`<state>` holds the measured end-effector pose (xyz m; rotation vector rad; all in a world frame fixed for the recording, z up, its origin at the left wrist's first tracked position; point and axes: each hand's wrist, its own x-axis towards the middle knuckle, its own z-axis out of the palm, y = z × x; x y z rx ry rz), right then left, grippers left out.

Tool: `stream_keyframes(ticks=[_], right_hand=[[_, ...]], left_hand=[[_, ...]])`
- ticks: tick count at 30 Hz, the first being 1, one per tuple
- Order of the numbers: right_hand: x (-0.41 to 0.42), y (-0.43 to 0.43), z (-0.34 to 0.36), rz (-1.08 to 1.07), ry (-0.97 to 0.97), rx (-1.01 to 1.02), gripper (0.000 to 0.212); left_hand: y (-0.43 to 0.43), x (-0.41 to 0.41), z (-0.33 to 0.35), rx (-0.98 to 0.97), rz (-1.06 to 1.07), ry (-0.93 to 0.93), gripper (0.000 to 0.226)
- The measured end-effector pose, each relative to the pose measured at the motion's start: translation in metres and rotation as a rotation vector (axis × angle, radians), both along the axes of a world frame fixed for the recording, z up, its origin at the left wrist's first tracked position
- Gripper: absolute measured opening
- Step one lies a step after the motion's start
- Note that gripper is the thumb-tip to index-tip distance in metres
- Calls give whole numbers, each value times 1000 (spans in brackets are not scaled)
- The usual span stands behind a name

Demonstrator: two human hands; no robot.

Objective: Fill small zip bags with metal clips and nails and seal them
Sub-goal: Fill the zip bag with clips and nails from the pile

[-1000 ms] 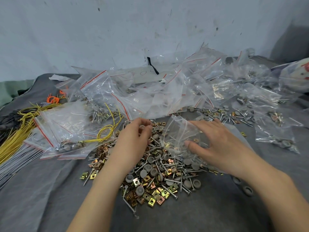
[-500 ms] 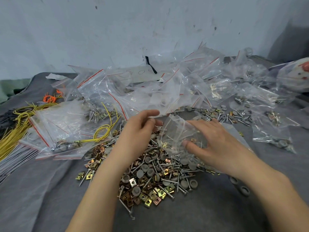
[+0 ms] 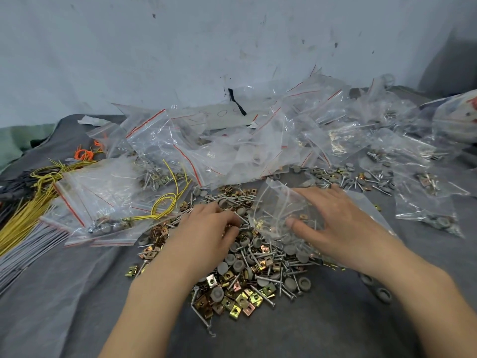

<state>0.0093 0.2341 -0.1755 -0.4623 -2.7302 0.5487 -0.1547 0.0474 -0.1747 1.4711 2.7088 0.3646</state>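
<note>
My right hand (image 3: 343, 223) grips the small zip bag (image 3: 278, 202), thumb pressed on its near face and fingers curled behind it, and the clear bag rests on the 2 o'clock edge of the loose pile of clips and nails (image 3: 247, 272) at the middle of my view. My left hand (image 3: 206, 236) sits on the pile's 10 o'clock side, just beside the bag, with fingers curled down among the pieces; I cannot tell whether they pinch one. A heap of zip bags (image 3: 232, 151) lies at 12 o'clock and yellow wires (image 3: 25, 213) at 9 o'clock, all on the grey cloth (image 3: 77, 293).
</note>
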Motion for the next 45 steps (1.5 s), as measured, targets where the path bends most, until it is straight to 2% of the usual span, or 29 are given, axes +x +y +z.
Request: stream_keyframes(ticks=[4, 13, 20, 24, 29, 35, 38, 42, 45], right_hand=[[0, -1, 1, 0, -11, -7, 67], [-1, -2, 3, -5, -17, -22, 69], [-1, -1, 2, -2, -25, -25, 69], [0, -1, 1, -9, -25, -18, 68], [0, 0, 0, -3, -18, -21, 68], [-1, 1, -1, -1, -18, -20, 69], [0, 1, 0, -2, -24, -21, 69], [0, 1, 0, -4, -30, -19, 69], [0, 2, 0, 0, -33, -20, 70]], left_hand=[[6, 7, -3, -33, 4, 74, 31], [9, 3, -7, 23, 28, 70, 16], [9, -3, -1, 371, 66, -293, 3], [8, -7, 1, 545, 123, -428, 6], [8, -9, 6, 698, 157, -721, 16], [7, -11, 3, 658, 152, -734, 27], [7, -11, 1, 632, 139, -704, 22], [9, -12, 0, 701, 178, -699, 10], [12, -12, 1, 740, 226, -788, 15]])
